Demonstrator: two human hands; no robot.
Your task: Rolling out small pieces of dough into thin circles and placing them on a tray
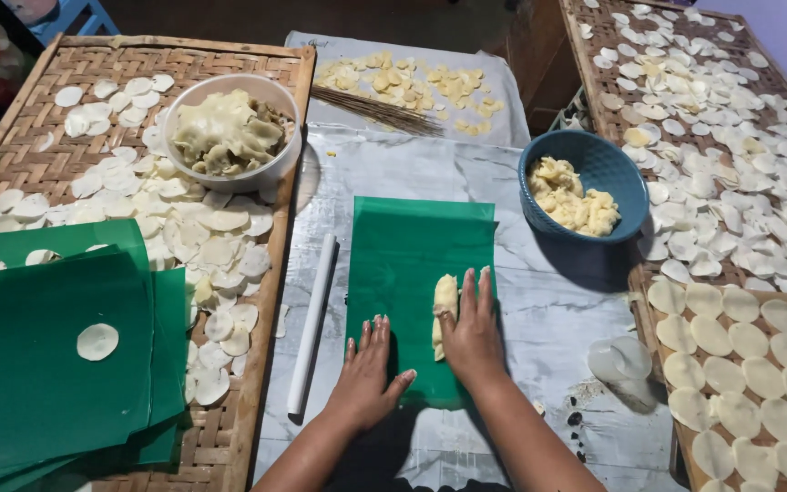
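Blue bowl (605, 167), weave-textured wall, sits right of centre and is about half full of pale yellow dough lumps (574, 199). White bowl (264, 91) rests on the left woven tray (66, 64), heaped with limp, glossy dough sheets (223, 128). Around it on that tray: scattered thin white discs (184, 228).

Centre: green plastic sheet (421, 273), smooth and rectangular, lying flat on a grey marbled table cover (557, 310). On its right half lies a dough roll (444, 310), pale yellow, lengthwise, near the sheet's right edge. Right hand (471, 333) lies flat, fingers straight and together, palm side against the roll, gripping nothing. Left hand (366, 369) presses flat on the sheet's lower left part, fingers spread a little, apart from the roll.

White rod (311, 323), slim and straight, lies on the table cover just left of the green sheet, parallel to its edge. A stack of green sheets (38, 364) overlaps the left tray's near corner, one disc on top.

Right side: a second woven tray (594, 55) thick with small white discs, and below it larger, evenly laid round discs (749, 374) in rows. Far end: a bundle of thin brown sticks (375, 109) beside yellowish pieces (430, 87) on a pale sheet.

Open room: bare table cover between green sheet and blue bowl, and to the right of the right forearm. Trays hem in both sides.
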